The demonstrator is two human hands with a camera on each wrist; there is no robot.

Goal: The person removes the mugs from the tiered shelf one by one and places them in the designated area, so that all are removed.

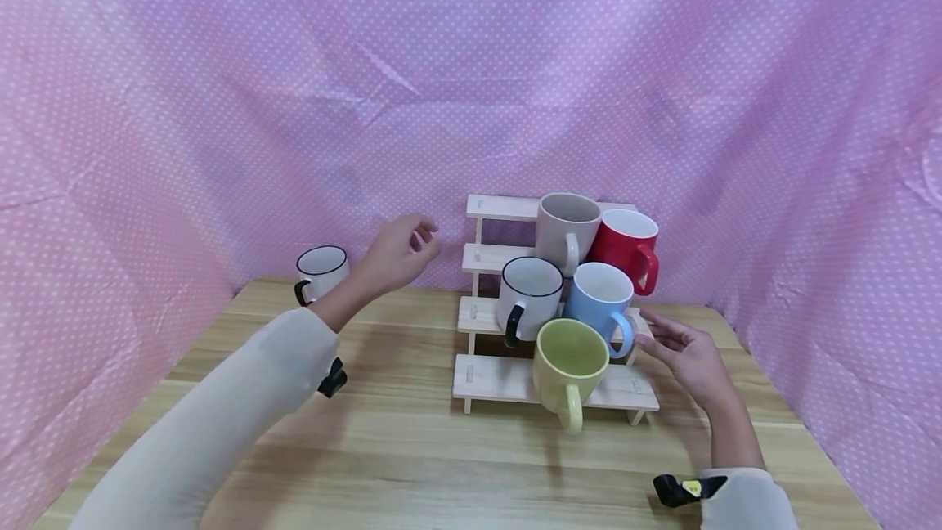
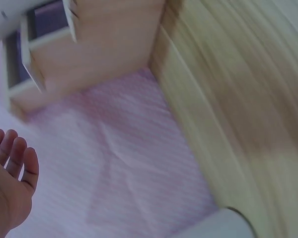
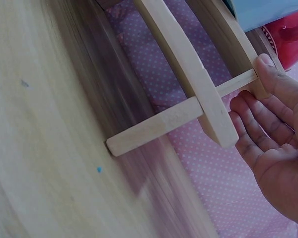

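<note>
A four-tier wooden stand (image 1: 495, 377) holds several mugs. My right hand (image 1: 695, 362) grips the end of one of its planks, thumb (image 3: 270, 69) at the plank end and curled fingers underneath. Closest to that hand is a light blue mug (image 1: 592, 301). Around it stand a red mug (image 1: 618, 253), a grey mug (image 1: 555, 227), a white mug (image 1: 524, 301) with black rim and handle, and a yellow-green mug (image 1: 555, 375) in front. Left of the stand, my left hand (image 1: 397, 256) hangs in the air holding nothing, its fingers loosely bent.
Another white mug (image 1: 327, 275) with black rim and handle stands at the table's back left, partly behind my left arm. The wooden table (image 1: 412, 464) is enclosed at the back and sides by a pink dotted cloth (image 1: 456, 47).
</note>
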